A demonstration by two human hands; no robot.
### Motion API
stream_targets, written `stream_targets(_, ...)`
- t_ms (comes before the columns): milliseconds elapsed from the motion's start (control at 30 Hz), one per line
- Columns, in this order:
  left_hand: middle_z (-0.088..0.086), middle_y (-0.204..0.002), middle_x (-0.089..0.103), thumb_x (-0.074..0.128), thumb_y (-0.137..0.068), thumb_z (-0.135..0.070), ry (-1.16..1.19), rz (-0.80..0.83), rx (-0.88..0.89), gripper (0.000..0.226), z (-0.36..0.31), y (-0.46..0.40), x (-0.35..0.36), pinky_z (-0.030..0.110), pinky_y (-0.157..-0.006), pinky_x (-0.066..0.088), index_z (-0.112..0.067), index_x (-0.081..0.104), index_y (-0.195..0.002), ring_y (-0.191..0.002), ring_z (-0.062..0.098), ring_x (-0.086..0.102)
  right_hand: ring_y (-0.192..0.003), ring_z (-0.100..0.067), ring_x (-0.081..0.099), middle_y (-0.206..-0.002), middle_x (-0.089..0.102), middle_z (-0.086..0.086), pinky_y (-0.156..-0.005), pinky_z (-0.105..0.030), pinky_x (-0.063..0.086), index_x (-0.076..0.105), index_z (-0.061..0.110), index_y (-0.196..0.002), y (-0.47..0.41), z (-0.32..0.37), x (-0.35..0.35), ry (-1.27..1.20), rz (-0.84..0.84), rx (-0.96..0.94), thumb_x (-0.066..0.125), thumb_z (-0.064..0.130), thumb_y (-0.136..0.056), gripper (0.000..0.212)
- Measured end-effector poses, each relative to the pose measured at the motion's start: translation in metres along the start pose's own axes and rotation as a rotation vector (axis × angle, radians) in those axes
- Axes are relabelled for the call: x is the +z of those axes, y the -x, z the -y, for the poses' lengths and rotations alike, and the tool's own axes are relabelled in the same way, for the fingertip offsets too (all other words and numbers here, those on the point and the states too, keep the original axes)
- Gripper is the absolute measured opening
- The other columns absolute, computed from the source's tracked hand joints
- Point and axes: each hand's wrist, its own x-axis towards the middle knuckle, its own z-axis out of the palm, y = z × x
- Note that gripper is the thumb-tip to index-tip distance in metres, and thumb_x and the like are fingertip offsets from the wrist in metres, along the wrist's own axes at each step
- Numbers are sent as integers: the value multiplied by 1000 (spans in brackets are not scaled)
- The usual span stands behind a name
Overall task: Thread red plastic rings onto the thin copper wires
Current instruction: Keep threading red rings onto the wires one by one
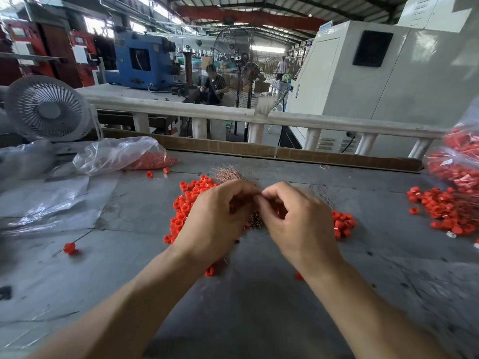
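Observation:
My left hand (pixel 215 221) and my right hand (pixel 293 218) meet fingertip to fingertip above the grey table (pixel 259 307), fingers curled. A bundle of thin copper wires (pixel 229 174) fans out behind my left hand, which grips it. My right hand pinches something small where the fingers meet; a bit of red shows inside its curled fingers. Loose red plastic rings (pixel 185 203) lie heaped under and left of my left hand. A smaller heap of rings (pixel 343 224) sits just right of my right hand.
A ring on a wire (pixel 69 247) lies at the left. A clear bag of red rings (pixel 145 158) sits at the back left beside a white fan (pixel 46 110). More rings (pixel 445 211) and full bags (pixel 458 161) crowd the right edge. A cardboard strip (pixel 259 149) lines the table's far edge.

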Motion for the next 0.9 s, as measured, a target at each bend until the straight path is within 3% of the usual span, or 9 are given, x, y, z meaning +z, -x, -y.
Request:
stream_targets(167,-16,-75,71,75,-92,-16,36,-43,-49,17,2,-1,1,11,-57,46,-32,74,-86,-66,4,65,-70,-10,64,-75,68,10,-65,-35,53,71,18,-90,2,-3,-1,-277,47,116,65,33,-98,18)
stream_targets(233,-12,-76,72,76,-91,-17,105,-52,-80,17,3,-1,2,13,-57,49,-33,75,-86,-65,4,65,-88,-8,67,-91,71,11,-75,-30,55,72,19,-102,2,-6,1,-374,53,206,58,19,-102,14)
stream_targets(333,-6,-77,73,74,-94,-19,217,-37,-104,14,5,-2,3,20,-60,52,-32,75,-89,-66,4,63,-113,-9,65,-114,71,10,-85,-32,56,69,21,-120,2,-8,4,-611,194,340,47,-7,-99,41)
stream_targets(433,-2,-84,78,71,-96,-17,425,18,-150,11,4,-2,4,20,-67,55,-26,77,-92,-77,7,72,-124,-6,62,-126,70,10,-101,-33,54,65,23,-130,3,-6,6,-699,301,343,43,-11,-93,54)
stream_targets(567,4,-91,79,71,-96,-15,549,50,-173,10,5,-2,5,23,-74,57,-23,77,-94,-84,16,75,-117,-3,66,-118,73,14,-102,-26,53,65,28,-128,4,-5,6,-663,301,322,54,-4,-97,45)
stream_targets(633,1,-85,77,73,-94,-17,564,24,-169,7,7,-4,3,19,-65,53,-22,78,-93,-74,9,69,-106,-4,70,-107,74,15,-92,-23,56,67,30,-119,3,-6,5,-650,263,314,62,4,-99,33)
stream_targets(733,0,-79,72,77,-91,-21,587,15,-208,1,12,-5,3,25,-60,49,-22,78,-91,-67,13,57,-92,-7,71,-95,73,15,-78,-15,54,69,30,-106,2,-6,1,-609,213,285,69,10,-97,22)
stream_targets(800,1,-78,69,78,-89,-21,618,25,-219,2,14,-5,2,27,-59,48,-21,76,-90,-66,15,54,-84,-8,70,-89,73,11,-74,-19,54,71,24,-99,1,-5,-1,-615,190,295,71,10,-96,15)
stream_targets(900,-2,-73,66,80,-88,-21,637,33,-214,7,15,-7,1,25,-58,48,-18,74,-89,-63,13,54,-76,-17,67,-81,71,1,-70,-36,56,71,20,-94,1,-4,-3,-608,203,312,70,10,-96,10)
